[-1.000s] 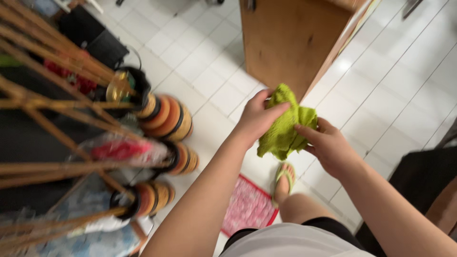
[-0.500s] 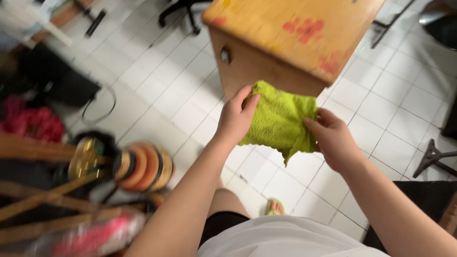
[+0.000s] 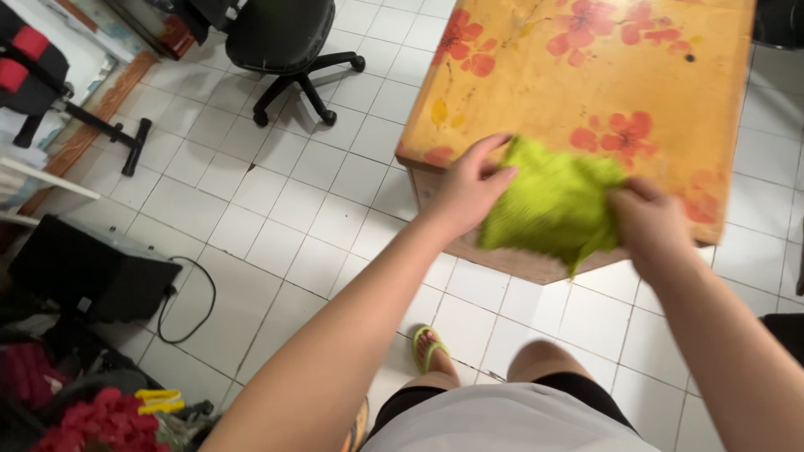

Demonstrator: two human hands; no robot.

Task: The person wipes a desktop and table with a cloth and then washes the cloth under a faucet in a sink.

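White tile floor [image 3: 276,226], office chair [image 3: 289,38] behind. We've got both hands gripping a green cloth [image 3: 548,205]: left hand [image 3: 469,188] and right hand [image 3: 649,226] pinch opposite edges, spread over the near edge of the orange flowered table [image 3: 586,75]. Tabletop looks unwiped yet.

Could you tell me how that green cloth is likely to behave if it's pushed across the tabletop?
The green cloth sags between the left hand and right hand, so it is probably floppy and light. Pushed over the wooden table, it would likely bunch up rather than slide.
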